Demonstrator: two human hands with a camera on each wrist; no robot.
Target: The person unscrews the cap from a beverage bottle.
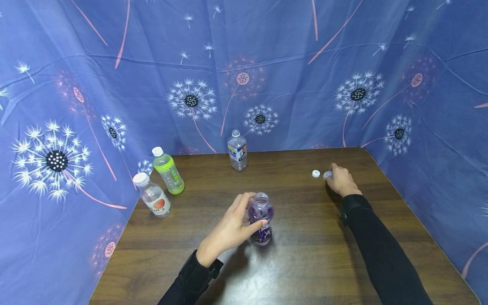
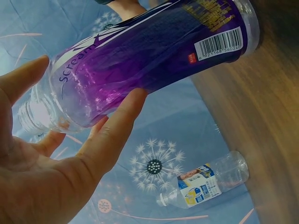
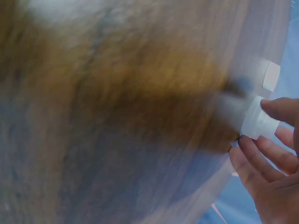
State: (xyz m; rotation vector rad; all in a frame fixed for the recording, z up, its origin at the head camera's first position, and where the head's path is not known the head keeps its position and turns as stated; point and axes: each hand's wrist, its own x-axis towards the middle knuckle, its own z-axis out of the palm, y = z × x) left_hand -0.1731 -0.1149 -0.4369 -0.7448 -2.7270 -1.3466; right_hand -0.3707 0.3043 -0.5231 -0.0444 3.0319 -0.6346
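Observation:
A capless clear bottle with a purple label stands upright on the table in the head view. My left hand holds it near the shoulder, thumb on the near side and fingers on the far side. In the left wrist view that bottle shows its open threaded neck beside the palm. Far to the right, my right hand pinches a whitish cap between thumb and fingers, at the tabletop. Just left of it lies a second, white cap.
A capless clear bottle with a blue, white and yellow label stands at the table's back edge. On the left are a white-capped green-labelled bottle and a white-capped peach-labelled bottle. Blue dandelion-print cloth surrounds the wooden table.

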